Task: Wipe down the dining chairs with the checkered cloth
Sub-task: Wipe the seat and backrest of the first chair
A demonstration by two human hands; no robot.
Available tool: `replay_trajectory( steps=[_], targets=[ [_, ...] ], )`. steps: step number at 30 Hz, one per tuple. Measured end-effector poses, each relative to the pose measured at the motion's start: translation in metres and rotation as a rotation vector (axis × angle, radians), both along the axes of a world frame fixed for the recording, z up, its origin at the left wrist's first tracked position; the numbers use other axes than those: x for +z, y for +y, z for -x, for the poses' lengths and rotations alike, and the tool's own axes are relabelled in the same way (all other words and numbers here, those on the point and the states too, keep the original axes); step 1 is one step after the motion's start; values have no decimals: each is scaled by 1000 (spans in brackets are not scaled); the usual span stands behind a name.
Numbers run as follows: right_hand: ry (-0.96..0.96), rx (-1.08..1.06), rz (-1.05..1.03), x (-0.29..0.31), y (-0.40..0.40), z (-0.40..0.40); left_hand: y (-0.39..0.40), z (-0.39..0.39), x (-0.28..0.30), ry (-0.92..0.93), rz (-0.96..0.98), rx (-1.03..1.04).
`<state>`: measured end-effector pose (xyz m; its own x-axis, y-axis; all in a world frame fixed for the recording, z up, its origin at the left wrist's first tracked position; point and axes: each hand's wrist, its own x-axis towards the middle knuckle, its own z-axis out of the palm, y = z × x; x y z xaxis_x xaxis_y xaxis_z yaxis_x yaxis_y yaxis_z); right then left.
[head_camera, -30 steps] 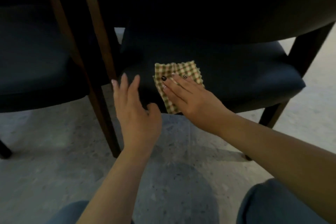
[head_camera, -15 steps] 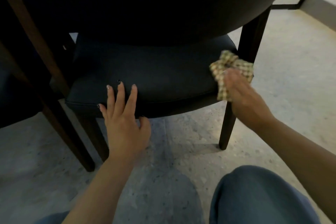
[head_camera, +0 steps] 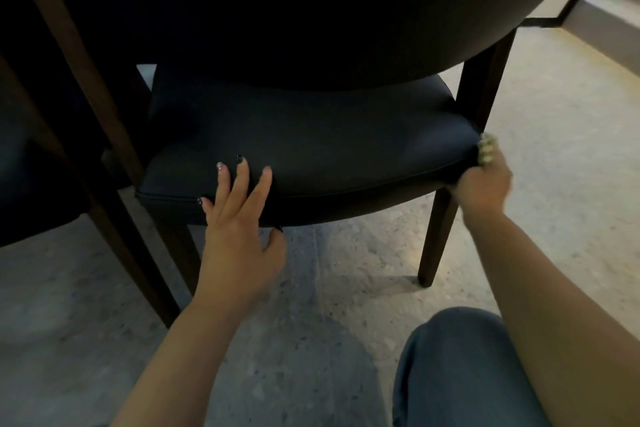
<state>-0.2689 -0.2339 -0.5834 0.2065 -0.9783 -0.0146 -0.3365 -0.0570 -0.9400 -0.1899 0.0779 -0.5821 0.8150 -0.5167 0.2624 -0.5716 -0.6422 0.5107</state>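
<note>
A dark dining chair with a black padded seat (head_camera: pixel 311 135) and dark wooden legs fills the middle of the view. My left hand (head_camera: pixel 235 218) rests flat on the seat's front edge, fingers spread straight. At the seat's front right corner my right hand (head_camera: pixel 485 184) grips the bunched checkered cloth (head_camera: pixel 486 149) against the corner, beside the right front leg (head_camera: pixel 436 236). Only a small crumpled bit of the cloth shows above my fingers. The hand is blurred.
The curved dark chair back (head_camera: pixel 277 10) hangs over the seat at the top. A second dark chair (head_camera: pixel 34 166) stands at the left. Speckled stone floor (head_camera: pixel 554 114) spreads around, with a step (head_camera: pixel 609 14) at the far right. My jeans-clad knee (head_camera: pixel 460 374) sits low right.
My right hand swept the cloth rightward across the seat and down onto the front right corner, bunching it. My left hand settled flat on the seat's front edge. The view shifted right.
</note>
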Motion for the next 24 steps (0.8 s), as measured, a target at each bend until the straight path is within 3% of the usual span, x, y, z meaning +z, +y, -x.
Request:
replay_trajectory(
  steps=[7,14,17,20,22,24],
  targets=[
    [11,-72,-109,-7,44,-14,1,0,0,11,12,-7],
    [46,16,53,-19,113,-20,2,2,-3,-7,29,-23],
    [10,132,418,-5,132,-11,5,6,-1,50,195,-2],
    [-72,573,771,8,171,-19,14,1,10,146,450,182],
    [48,854,946,7,198,-34,25,-10,21,276,593,312],
    [182,985,1117,5,217,-50,45,-22,29,330,577,451]
  ],
)
